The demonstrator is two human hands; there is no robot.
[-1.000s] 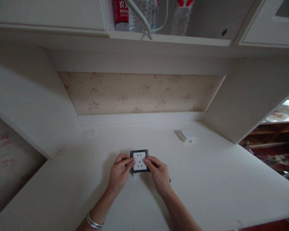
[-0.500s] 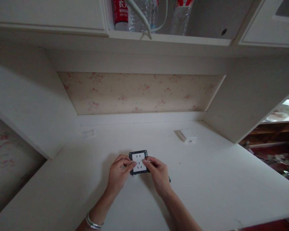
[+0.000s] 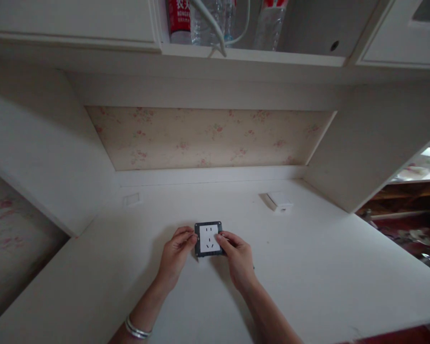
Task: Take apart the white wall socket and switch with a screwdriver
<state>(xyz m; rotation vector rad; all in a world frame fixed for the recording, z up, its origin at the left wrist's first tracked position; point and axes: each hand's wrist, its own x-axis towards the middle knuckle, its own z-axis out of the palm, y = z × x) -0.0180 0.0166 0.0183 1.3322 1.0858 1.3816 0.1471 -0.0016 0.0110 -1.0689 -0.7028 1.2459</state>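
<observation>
A wall socket (image 3: 209, 238) with a white face and a dark frame is held above the white desktop, its slotted face toward me. My right hand (image 3: 239, 258) grips its right edge, thumb on the front and fingers partly hidden behind; a tiny shiny bit shows by the thumb. At the left edge, my left hand (image 3: 175, 255) is closed in a pinch, its fingertips touching or very near the frame. What those fingertips hold, if anything, is too small to tell. A silver bangle circles my left wrist.
Toward the back right of the desktop (image 3: 308, 267) lies a white box (image 3: 279, 201). A pale rectangular outline (image 3: 132, 199) shows at the back left. Overhead, an open shelf holds plastic bottles (image 3: 208, 24) and a hanging white cable (image 3: 215, 28). Side panels flank the desk.
My left thumb has drawn back from the socket's face to its left edge. The socket has shifted slightly right and up, with my right hand still on it.
</observation>
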